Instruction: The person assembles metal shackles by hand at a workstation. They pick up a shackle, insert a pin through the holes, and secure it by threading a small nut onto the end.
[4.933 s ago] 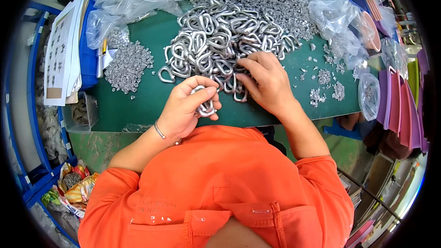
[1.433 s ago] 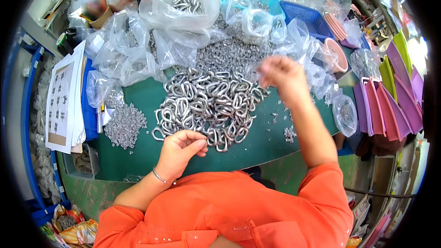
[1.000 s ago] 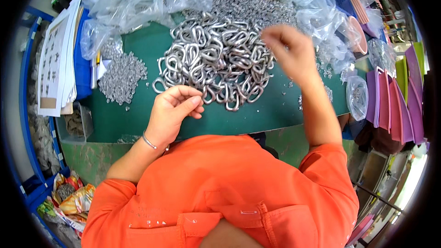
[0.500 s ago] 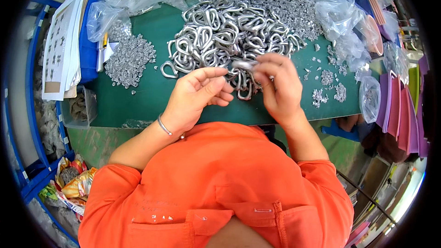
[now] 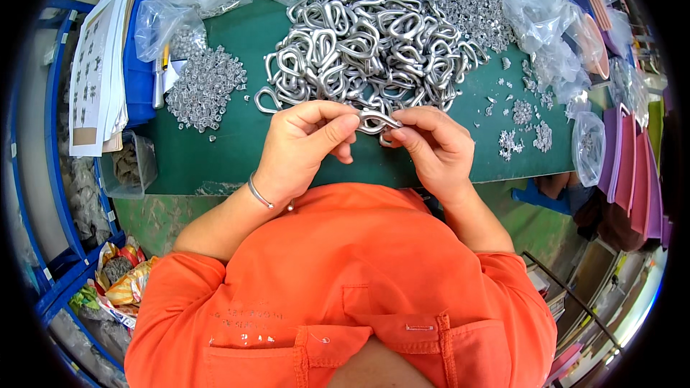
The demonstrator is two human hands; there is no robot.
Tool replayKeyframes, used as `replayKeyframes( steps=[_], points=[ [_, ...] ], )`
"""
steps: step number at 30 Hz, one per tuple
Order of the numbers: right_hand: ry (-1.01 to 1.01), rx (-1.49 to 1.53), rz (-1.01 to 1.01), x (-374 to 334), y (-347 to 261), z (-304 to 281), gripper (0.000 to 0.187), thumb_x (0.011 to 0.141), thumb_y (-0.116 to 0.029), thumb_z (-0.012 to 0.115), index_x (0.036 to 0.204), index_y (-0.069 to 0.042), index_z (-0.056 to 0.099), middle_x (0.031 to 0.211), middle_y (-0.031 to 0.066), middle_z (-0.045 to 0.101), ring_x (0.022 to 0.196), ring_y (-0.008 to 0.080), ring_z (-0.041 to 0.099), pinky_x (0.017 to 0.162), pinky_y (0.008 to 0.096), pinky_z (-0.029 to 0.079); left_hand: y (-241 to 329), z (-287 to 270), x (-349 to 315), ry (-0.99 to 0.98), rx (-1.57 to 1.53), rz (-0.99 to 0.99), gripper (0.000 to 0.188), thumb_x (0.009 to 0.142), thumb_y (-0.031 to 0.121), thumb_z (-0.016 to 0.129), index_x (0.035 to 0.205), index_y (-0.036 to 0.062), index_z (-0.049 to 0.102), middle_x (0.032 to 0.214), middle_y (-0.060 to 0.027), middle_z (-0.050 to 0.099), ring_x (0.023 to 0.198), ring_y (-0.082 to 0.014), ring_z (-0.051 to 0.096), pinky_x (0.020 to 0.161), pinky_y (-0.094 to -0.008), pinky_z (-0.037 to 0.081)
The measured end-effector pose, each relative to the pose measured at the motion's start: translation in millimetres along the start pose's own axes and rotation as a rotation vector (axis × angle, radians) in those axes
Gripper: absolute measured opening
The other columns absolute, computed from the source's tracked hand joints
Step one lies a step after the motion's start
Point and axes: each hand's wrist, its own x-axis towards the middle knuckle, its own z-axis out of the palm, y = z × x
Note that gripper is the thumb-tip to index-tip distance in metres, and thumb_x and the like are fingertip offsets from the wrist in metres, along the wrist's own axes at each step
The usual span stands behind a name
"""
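Head view, looking down on a green work mat (image 5: 215, 151) at a bench. Both hands meet above the mat's near edge, just in front of a large heap of bent silver metal links (image 5: 374, 47). The left hand (image 5: 305, 145) pinches one end of a single silver metal link (image 5: 375, 119) between thumb and forefinger; the right hand (image 5: 431, 147) closes its fingertips on the other end. The link lies roughly level, its long axis running left to right between the two hands, the right end tipped slightly toward the person. The step in hand appears to be fitting or checking one link; the next move likely calls for a firm two-handed grip and fine fingertip alignment. A smaller mound of tiny silver parts (image 5: 205, 86) lies well to the left, clear plastic bags (image 5: 553, 21) to the right.
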Motion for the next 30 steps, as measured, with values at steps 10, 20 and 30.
replayKeyframes(
  steps=[10, 20, 30],
  points=[
    [-0.08, -0.061, -0.172, 3.0, -5.8, -3.4, 0.018, 0.073, 0.005, 0.062, 0.09, 0.001, 0.062, 0.091, 0.0123, 0.062, 0.081, 0.0192, 0.061, 0.07, 0.0258, 0.049, 3.4, 5.3, 1.6, 0.031, -0.024, -0.049, 0.021, 0.083, 0.006, 0.06, 0.1, -0.0048, 0.056, 0.088, -0.0114, 0.062, 0.074, -0.0159, 0.063, 0.065, -0.0254, 0.053],
    [-0.071, 0.515, 0.42, 0.9, -6.1, -2.3, 0.021, 0.091, -0.007, 0.044, 0.107, 0.005, 0.052, 0.097, 0.0122, 0.058, 0.085, 0.0155, 0.059, 0.067, 0.0243, 0.05, 0.4, 7.1, 1.4, 0.061, 0.031, 0.033, 0.024, 0.08, -0.002, 0.059, 0.103, -0.0044, 0.054, 0.095, -0.015, 0.061, 0.079, -0.0183, 0.063, 0.068, -0.0266, 0.054],
    [-0.064, 0.46, 0.199, -6.6, -3.1, 4.0, 0.028, 0.081, 0.008, 0.054, 0.108, 0.006, 0.048, 0.103, 0.0125, 0.056, 0.09, 0.0162, 0.057, 0.077, 0.0258, 0.05, 5.4, 10.3, -2.1, 0.079, -0.017, -0.022, 0.03, 0.087, 0.002, 0.049, 0.116, -0.0039, 0.049, 0.113, -0.017, 0.056, 0.097, -0.0211, 0.059, 0.081, -0.0279, 0.05]
  ],
)
